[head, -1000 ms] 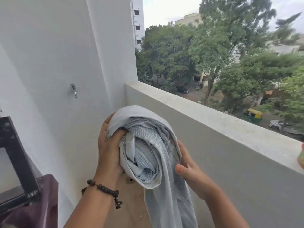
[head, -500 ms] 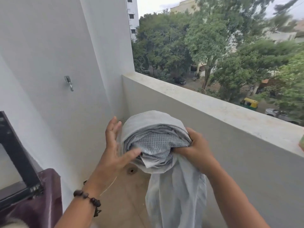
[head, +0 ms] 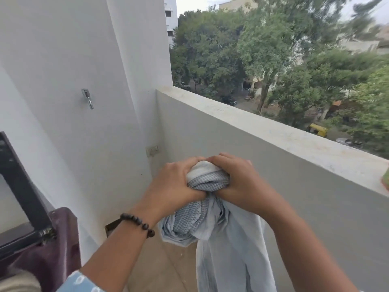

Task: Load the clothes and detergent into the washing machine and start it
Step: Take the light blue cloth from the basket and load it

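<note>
The parapet wall (head: pixel 263 157) is the landmark. The two hands are in front of it, the left hand (head: pixel 174 184) to the left of the right hand (head: pixel 242 184), with the bunched cloth (head: pixel 207 180) between them. Part of the cloth hangs below the hands. The wall hook (head: pixel 88 99) is far left of the parapet, higher up. The trees (head: pixel 263 49) are behind the parapet, beyond its top.

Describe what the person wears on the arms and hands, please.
The left hand and right hand are bare, with no gloves and no rings visible. The left wrist carries a bracelet of dark round beads. Near the left elbow shows a light blue sleeve with a white pattern. The right forearm is uncovered.
</note>
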The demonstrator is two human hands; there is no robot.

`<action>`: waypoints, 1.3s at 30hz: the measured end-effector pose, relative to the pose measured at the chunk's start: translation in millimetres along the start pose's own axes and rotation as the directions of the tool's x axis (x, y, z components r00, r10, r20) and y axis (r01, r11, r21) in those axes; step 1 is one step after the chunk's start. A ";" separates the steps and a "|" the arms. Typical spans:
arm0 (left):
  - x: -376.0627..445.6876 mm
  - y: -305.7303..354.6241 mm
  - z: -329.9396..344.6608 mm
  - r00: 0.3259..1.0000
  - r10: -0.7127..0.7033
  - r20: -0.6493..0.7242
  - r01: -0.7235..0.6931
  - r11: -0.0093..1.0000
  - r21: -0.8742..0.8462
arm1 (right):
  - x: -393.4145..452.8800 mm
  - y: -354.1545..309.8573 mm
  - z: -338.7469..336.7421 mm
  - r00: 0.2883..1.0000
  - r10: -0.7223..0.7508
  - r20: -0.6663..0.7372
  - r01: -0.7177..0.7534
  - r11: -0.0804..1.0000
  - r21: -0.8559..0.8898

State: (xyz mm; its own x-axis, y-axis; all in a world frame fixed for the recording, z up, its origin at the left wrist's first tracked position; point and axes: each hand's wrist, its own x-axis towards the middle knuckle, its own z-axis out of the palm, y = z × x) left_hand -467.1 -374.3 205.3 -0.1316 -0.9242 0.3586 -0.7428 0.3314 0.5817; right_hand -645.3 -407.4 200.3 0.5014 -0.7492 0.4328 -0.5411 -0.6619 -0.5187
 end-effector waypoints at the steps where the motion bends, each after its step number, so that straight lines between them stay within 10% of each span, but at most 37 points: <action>1: -0.6 -3.0 0.2 1.000 -0.012 -0.013 0.011 0.997 -0.074 | -3.9 1.7 -0.3 1.000 0.020 -0.011 -0.020 0.999 0.029; 6: 3.3 -22.2 -9.6 0.979 -0.160 -0.126 0.071 0.846 -0.528 | -32.9 25.6 -8.1 0.972 0.222 0.082 -0.236 0.899 0.368; 13: 29.4 -19.4 -28.3 0.873 -0.438 -0.215 -0.069 0.325 -0.943 | -47.9 34.8 -3.2 0.942 0.259 0.215 -0.336 0.759 0.558; 18: 52.3 -4.9 -37.7 0.938 -0.342 -0.046 -0.082 -0.091 -0.993 | -25.6 23.5 -5.5 0.959 0.257 0.117 -0.276 0.773 0.571; 24: 49.4 -2.6 -43.5 0.920 -0.328 -0.214 -0.181 0.130 -0.975 | -3.5 30.4 -47.0 0.921 0.132 -0.366 0.004 0.937 0.348; 28: 33.0 3.4 -41.0 0.923 -0.226 -0.311 -0.187 0.444 -0.876 | 21.8 13.8 -123.1 0.717 -0.035 -0.697 0.248 0.946 0.208; 32: 35.1 16.5 -34.8 0.926 -0.213 -0.312 -0.208 0.402 -0.892 | 53.6 -18.1 -148.8 0.531 -0.236 -0.814 0.346 0.937 -0.045; 39: 43.2 -3.7 -30.7 0.831 -0.443 -0.337 -0.232 0.274 -0.933 | 27.1 21.4 -85.5 0.915 -0.015 -0.404 0.083 0.985 0.151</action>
State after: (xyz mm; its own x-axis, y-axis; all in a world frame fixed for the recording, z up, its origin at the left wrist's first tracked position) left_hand -449.9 -409.6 241.1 0.4405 -0.8509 0.2862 0.4399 0.4824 0.7575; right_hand -701.0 -444.1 264.0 0.1940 -0.6860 0.7013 -0.3895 -0.7100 -0.5867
